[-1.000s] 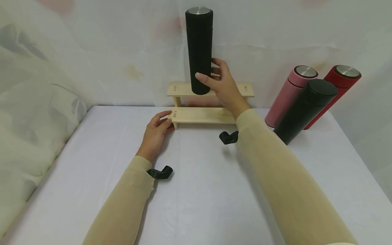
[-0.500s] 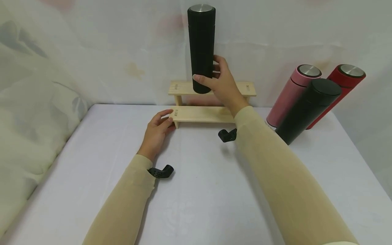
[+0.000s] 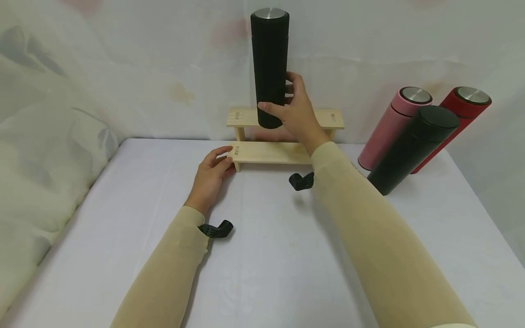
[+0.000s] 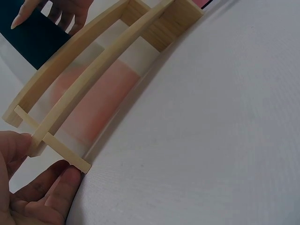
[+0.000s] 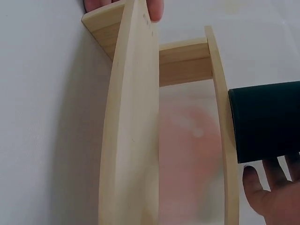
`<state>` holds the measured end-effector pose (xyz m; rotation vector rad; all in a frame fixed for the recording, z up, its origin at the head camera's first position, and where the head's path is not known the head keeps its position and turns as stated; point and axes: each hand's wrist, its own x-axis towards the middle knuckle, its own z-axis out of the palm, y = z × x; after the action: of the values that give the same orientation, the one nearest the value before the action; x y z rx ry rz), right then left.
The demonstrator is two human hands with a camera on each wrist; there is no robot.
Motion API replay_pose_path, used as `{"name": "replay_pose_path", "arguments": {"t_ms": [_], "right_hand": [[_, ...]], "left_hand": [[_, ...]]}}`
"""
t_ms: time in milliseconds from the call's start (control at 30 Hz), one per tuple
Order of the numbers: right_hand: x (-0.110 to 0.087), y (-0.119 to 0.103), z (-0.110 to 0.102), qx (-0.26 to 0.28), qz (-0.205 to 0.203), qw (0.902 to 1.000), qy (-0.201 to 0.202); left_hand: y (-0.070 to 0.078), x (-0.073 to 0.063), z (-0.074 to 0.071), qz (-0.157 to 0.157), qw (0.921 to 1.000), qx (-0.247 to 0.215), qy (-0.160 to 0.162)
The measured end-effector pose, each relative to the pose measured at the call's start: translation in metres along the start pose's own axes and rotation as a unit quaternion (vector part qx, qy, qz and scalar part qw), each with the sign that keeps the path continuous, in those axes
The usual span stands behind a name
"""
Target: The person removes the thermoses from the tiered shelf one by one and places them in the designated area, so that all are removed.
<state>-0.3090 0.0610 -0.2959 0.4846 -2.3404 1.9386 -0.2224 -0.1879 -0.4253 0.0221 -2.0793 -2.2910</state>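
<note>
A tall black thermos bottle (image 3: pixel 270 68) with a silver-topped lid stands upright at the upper tier of a two-tier wooden stand (image 3: pixel 270 152). My right hand (image 3: pixel 299 111) grips its lower part, thumb in front and fingers round the right side. In the right wrist view the bottle's base (image 5: pixel 234 126) is right at the upper plank (image 5: pixel 225 140); whether its full weight rests there I cannot tell. My left hand (image 3: pixel 210 177) holds the left end of the lower tier, and in the left wrist view its thumb and fingers (image 4: pixel 61 190) touch the plank end and leg.
To the right stand a pink thermos (image 3: pixel 389 130), a second black thermos (image 3: pixel 414 148) and a red thermos (image 3: pixel 463 109), close together. A white cloth covers the table (image 3: pixel 262 264). Patterned fabric (image 3: pixel 176 68) hangs behind, and a pale cushion-like cloth (image 3: pixel 45 159) lies along the left.
The black bottle's base has come slightly lower against the upper tier's front edge. My left hand has kept its place on the stand; the view has shifted a little.
</note>
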Motion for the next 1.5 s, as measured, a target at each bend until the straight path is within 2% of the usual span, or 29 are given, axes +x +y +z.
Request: {"name": "replay_pose_path", "arguments": {"t_ms": [300,733,1067,1500], "right_hand": [[0.000,0.003,0.005,0.018,-0.012,0.9998,0.001],[-0.011,0.009,0.003,0.007,-0.020,0.9995,0.025],[-0.035,0.012,-0.005,0.028,-0.029,0.9985,0.037],[-0.079,0.021,-0.013,0.043,-0.097,0.9932,0.047]], "left_hand": [[-0.001,0.000,-0.001,0.000,1.0000,0.006,0.000],[-0.005,0.006,0.000,-0.003,1.0000,0.005,-0.002],[-0.010,0.010,0.000,0.001,1.0000,0.006,-0.003],[-0.013,0.011,-0.002,0.008,0.9999,0.015,-0.003]]}}
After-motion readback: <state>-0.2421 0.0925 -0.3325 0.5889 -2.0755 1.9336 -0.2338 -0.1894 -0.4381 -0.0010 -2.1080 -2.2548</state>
